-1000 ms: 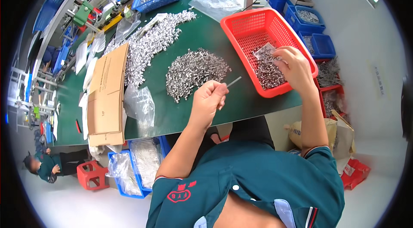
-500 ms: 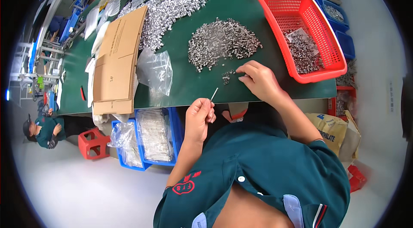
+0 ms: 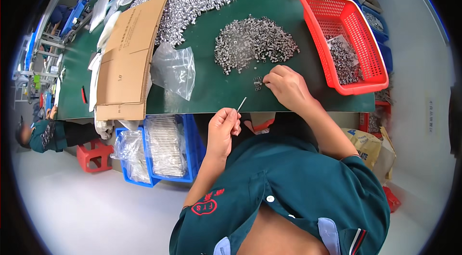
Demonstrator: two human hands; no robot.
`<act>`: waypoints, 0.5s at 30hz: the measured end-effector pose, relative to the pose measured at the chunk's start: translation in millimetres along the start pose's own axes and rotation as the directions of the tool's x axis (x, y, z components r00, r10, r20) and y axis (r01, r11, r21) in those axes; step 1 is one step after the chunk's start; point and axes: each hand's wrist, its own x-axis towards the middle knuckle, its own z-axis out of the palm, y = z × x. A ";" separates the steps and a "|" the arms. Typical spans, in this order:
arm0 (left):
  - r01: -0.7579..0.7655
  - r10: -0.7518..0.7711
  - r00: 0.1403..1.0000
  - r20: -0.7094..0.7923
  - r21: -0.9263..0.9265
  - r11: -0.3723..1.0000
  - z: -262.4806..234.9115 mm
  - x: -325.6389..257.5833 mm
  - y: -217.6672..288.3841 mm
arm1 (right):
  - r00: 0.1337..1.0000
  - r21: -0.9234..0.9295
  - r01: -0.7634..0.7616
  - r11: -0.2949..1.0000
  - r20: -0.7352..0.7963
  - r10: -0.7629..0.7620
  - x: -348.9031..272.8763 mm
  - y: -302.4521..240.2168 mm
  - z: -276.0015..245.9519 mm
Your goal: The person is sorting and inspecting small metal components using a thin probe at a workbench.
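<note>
My left hand (image 3: pixel 223 132), just off the table's near edge, pinches a thin metal rod (image 3: pixel 242 104) between thumb and fingers, its free end pointing up and away. On the green tabletop my right hand (image 3: pixel 290 90) has thumb and fingers drawn together beside a few small metal rings (image 3: pixel 258 83). Whatever lies between those fingertips is too small or hidden to make out. A little farther off is a heap of the same kind of small ring-like metal parts (image 3: pixel 269 40).
A red plastic basket (image 3: pixel 323 43) holding small metal parts stands at the right. Left of the heap lie a clear plastic bag (image 3: pixel 174 69) and a cardboard sheet (image 3: pixel 126 62); shinier parts (image 3: pixel 202 2) spread behind. Blue bins (image 3: pixel 190 151) with bagged rods sit below the table edge.
The whole view has shifted slightly. My right fingertips have come closer to the few loose rings, which lie grouped more tightly. My left hand still holds the rod in nearly the same place.
</note>
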 end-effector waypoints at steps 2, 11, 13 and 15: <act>0.001 -0.001 1.000 0.001 0.005 1.000 0.3 -0.3 -0.7 | 1.000 0.013 0.019 1.000 0.008 -0.019 -5.1 0.2 -1.2; 0.010 -0.011 1.000 0.008 0.037 0.999 2.5 3.1 -6.4 | 0.996 0.056 0.056 0.997 -0.069 -0.052 -12.1 -2.7 -4.9; 0.017 -0.019 1.000 0.022 0.045 0.999 4.6 3.0 -7.1 | 0.987 0.161 0.065 0.985 -0.155 -0.039 -11.6 0.4 -4.2; 0.014 -0.015 1.000 0.025 0.052 0.999 6.3 3.0 -7.5 | 0.982 0.256 -0.130 0.958 -0.101 0.161 -13.1 -4.0 -13.7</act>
